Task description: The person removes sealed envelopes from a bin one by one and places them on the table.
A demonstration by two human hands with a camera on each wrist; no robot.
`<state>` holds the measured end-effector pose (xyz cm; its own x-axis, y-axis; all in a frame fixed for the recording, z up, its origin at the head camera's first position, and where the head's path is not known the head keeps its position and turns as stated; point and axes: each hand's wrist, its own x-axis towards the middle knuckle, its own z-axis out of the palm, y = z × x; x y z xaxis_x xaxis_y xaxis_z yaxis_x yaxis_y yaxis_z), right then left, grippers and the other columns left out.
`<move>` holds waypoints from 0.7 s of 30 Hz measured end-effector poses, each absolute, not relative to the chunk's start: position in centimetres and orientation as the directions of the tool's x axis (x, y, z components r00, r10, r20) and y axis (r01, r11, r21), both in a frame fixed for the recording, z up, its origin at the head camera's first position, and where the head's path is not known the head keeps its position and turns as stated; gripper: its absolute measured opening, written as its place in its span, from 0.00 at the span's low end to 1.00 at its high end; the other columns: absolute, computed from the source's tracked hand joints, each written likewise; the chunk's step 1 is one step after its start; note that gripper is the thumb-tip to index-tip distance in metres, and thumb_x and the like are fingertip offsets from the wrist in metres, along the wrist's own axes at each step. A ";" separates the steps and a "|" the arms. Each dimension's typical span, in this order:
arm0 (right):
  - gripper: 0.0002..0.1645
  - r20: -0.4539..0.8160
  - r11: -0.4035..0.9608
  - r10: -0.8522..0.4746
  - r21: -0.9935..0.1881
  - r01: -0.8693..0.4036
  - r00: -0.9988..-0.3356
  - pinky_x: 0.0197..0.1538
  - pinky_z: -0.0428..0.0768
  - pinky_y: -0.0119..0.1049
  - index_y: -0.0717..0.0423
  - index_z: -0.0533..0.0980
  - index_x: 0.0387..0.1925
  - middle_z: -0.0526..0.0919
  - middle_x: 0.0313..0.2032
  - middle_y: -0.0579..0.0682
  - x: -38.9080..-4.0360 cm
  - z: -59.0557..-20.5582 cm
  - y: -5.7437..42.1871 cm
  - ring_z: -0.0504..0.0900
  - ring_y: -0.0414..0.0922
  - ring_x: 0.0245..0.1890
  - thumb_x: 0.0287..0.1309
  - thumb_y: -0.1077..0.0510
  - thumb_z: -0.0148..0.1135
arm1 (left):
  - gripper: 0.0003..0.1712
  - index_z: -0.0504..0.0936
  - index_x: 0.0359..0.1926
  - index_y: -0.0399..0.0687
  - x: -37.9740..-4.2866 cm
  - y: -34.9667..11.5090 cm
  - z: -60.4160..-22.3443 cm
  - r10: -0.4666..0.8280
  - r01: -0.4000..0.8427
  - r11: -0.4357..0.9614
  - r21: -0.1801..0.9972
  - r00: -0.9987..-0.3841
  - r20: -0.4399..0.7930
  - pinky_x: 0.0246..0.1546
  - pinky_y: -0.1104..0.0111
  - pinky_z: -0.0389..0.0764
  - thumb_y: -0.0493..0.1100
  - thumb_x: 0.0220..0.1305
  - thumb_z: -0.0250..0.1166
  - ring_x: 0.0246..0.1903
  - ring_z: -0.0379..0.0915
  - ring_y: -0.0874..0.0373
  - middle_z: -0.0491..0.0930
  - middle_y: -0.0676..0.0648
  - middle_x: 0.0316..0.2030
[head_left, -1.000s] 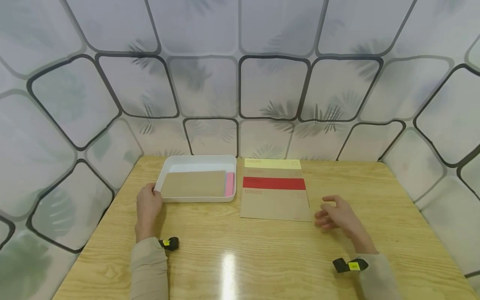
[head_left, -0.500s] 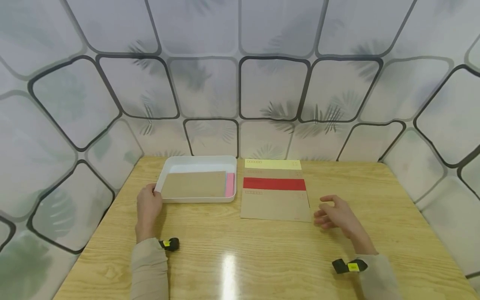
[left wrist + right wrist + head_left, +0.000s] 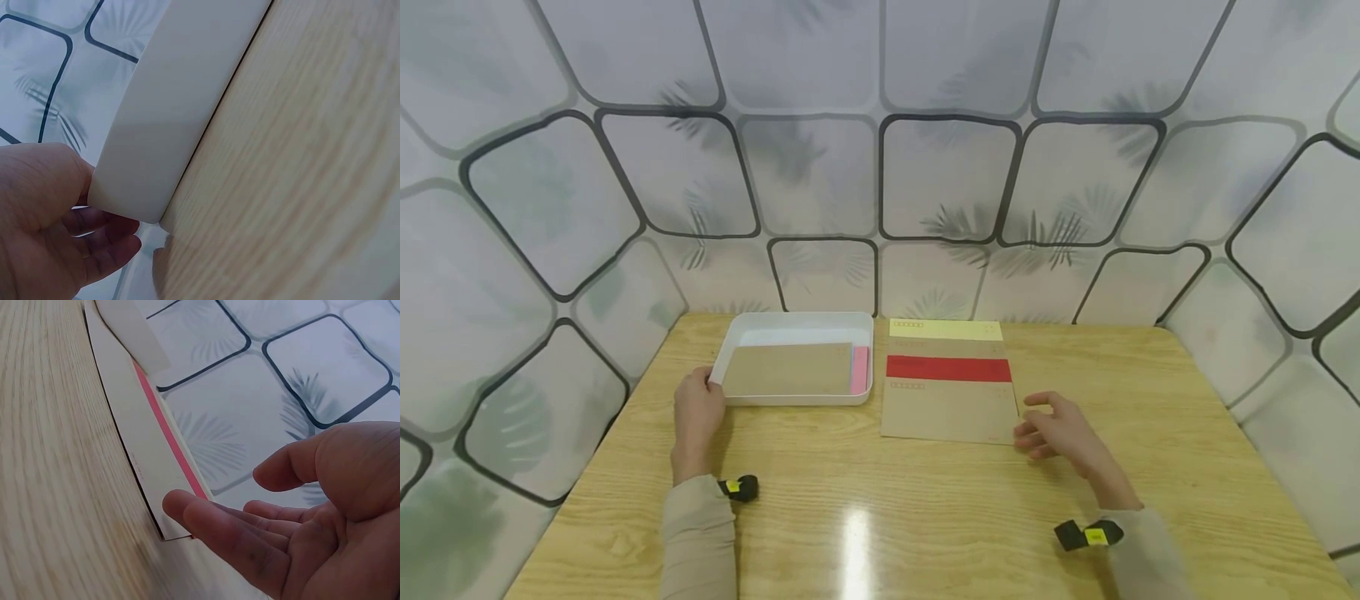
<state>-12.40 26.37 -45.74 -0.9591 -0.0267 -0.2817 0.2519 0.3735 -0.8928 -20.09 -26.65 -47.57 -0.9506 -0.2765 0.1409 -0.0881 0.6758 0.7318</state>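
A shallow white tray [image 3: 797, 400] stands at the back left of the table, holding a brown envelope [image 3: 786, 369] with pink [image 3: 859, 371] and light-blue edges showing from under it. At the tray's front left corner, my left hand [image 3: 697, 410] grips the rim; the left wrist view has the thumb partly hidden by the wall. To the tray's right lie overlapping envelopes: a yellow one [image 3: 946, 329], a brown one, a red one [image 3: 949, 368], and a large brown one [image 3: 947, 412] in front. My right hand [image 3: 1054, 429], fingers loosely bent, has its fingertips right at this front envelope's lower right edge.
A wood-grain table [image 3: 880, 500] carries everything. Behind it and along both sides rise patterned wall panels [image 3: 820, 175], close to the table's back edge. A black strap with a camera sits on each wrist.
My right hand has moved slightly left, up to the right edge of the front brown envelope. My left hand, the tray and the envelopes have stayed in place.
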 end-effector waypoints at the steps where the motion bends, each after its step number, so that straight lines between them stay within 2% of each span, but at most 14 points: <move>1: 0.30 -0.284 0.372 -0.026 -0.893 0.254 -0.958 0.33 0.85 0.40 0.72 0.57 0.67 0.86 0.39 0.61 -12.4 -45.7 26.3 0.88 0.50 0.34 0.69 0.60 0.48 | 0.22 0.71 0.60 0.22 -20.1 -26.7 -47.6 -0.275 -0.086 0.676 0.732 -0.951 0.142 0.52 0.42 0.73 0.30 0.69 0.44 0.51 0.73 0.32 0.75 0.23 0.52; 11: 0.29 -0.285 0.382 -0.040 -0.890 0.249 -0.958 0.34 0.85 0.41 0.72 0.58 0.66 0.86 0.40 0.62 -12.2 -45.5 25.6 0.88 0.50 0.35 0.70 0.60 0.49 | 0.22 0.71 0.60 0.22 -20.1 -26.6 -47.6 -0.277 -0.090 0.679 0.728 -0.951 0.141 0.53 0.42 0.72 0.30 0.70 0.44 0.52 0.72 0.31 0.74 0.23 0.53; 16: 0.28 -0.278 0.400 -0.055 -0.886 0.235 -0.959 0.39 0.85 0.42 0.70 0.60 0.66 0.86 0.41 0.62 -12.3 -45.4 25.0 0.88 0.50 0.38 0.71 0.59 0.50 | 0.23 0.71 0.60 0.23 -20.1 -26.6 -47.5 -0.285 -0.108 0.679 0.726 -0.950 0.126 0.53 0.42 0.72 0.31 0.70 0.44 0.53 0.72 0.31 0.74 0.23 0.53; 21: 0.27 -0.240 0.410 -0.099 -0.894 0.180 -0.966 0.45 0.85 0.45 0.70 0.61 0.65 0.84 0.46 0.65 -12.3 -45.1 24.4 0.86 0.53 0.44 0.72 0.58 0.51 | 0.23 0.71 0.61 0.23 -20.2 -26.6 -47.5 -0.287 -0.114 0.679 0.725 -0.950 0.119 0.55 0.42 0.71 0.31 0.69 0.44 0.55 0.71 0.31 0.74 0.23 0.54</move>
